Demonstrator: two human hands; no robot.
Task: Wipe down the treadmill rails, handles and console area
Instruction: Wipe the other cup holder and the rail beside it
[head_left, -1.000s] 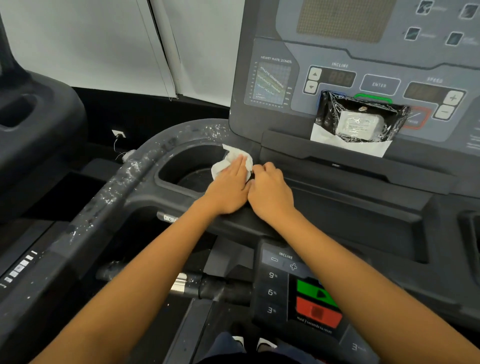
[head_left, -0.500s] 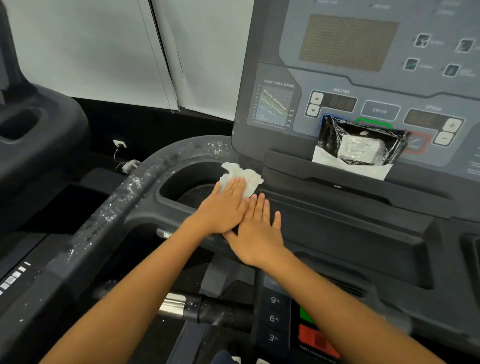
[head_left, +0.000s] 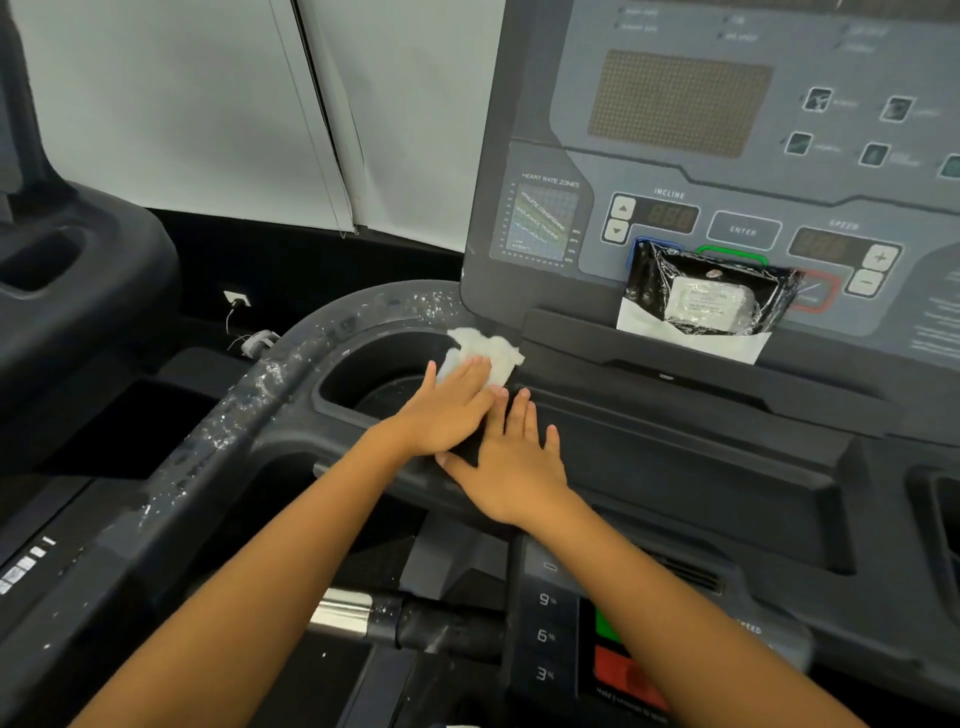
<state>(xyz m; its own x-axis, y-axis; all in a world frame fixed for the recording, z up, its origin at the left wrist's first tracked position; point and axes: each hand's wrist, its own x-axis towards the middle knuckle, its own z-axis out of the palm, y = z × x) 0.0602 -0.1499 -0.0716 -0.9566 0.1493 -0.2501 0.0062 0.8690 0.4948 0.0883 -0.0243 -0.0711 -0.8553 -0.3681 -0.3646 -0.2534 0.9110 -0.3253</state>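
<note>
A crumpled white wipe (head_left: 493, 351) lies on the dark ledge between the left cup holder (head_left: 374, 384) and the console tray (head_left: 675, 447). My left hand (head_left: 447, 410) presses flat on the wipe with straight fingers. My right hand (head_left: 511, 462) lies flat on the tray just right of it, fingers spread, thumb tucked under the left hand. The grey console panel (head_left: 727, 171) rises behind. The curved left rail (head_left: 249, 415) is flecked with white spots. A lower handle bar (head_left: 415, 623) runs beneath my arms.
A black pack of wipes (head_left: 701, 301) leans on the console's shelf over some buttons. A small incline pad (head_left: 550, 634) with green and red buttons sits low in the middle. Another machine (head_left: 67, 291) stands to the left; white blinds (head_left: 182, 104) hang behind.
My right hand went from curled beside the left hand to flat with fingers spread on the tray. The left hand and wipe stayed near the cup holder corner. The camera tilted up slightly.
</note>
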